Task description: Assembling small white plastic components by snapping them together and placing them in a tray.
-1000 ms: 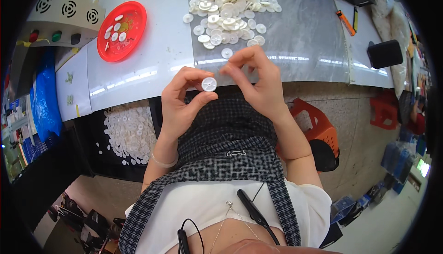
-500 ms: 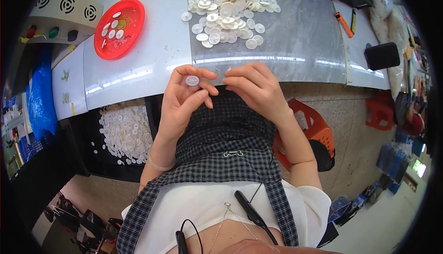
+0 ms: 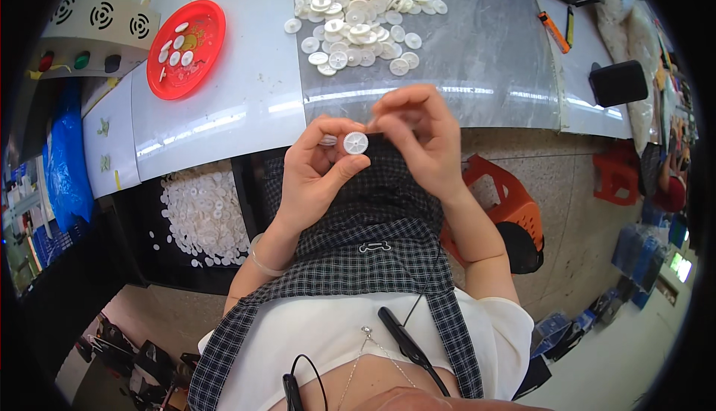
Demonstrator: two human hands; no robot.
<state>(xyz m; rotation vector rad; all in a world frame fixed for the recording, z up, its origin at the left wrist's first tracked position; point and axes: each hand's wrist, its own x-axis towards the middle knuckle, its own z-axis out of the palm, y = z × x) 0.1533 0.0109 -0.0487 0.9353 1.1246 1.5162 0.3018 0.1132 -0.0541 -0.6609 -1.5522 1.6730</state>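
Note:
My left hand [image 3: 317, 168] pinches a white toothed plastic gear [image 3: 356, 143] between thumb and index finger, its spoked face turned up. A second white disc [image 3: 328, 140] sits among the curled fingers of that hand. Close by on the right is my right hand [image 3: 421, 135], its fingertips beside the left index fingertip. Those fingers are bent and smeared by motion, so whether they pinch anything does not show. On the table beyond lies a heap of white plastic gears [image 3: 358, 12].
A red plate [image 3: 212, 53] with several white pieces stands left on the table. Below, a black tray [image 3: 142, 209] holds many white discs. Far right are an orange cutter [image 3: 553, 32] and a black phone-like object [image 3: 619, 83]. An orange stool [image 3: 507, 195] stands beside me.
The gear is now pinched at my left thumb and index tip, where before a disc lay against the fingers. My left hand moved right; the right-hand fingers lifted and spread slightly.

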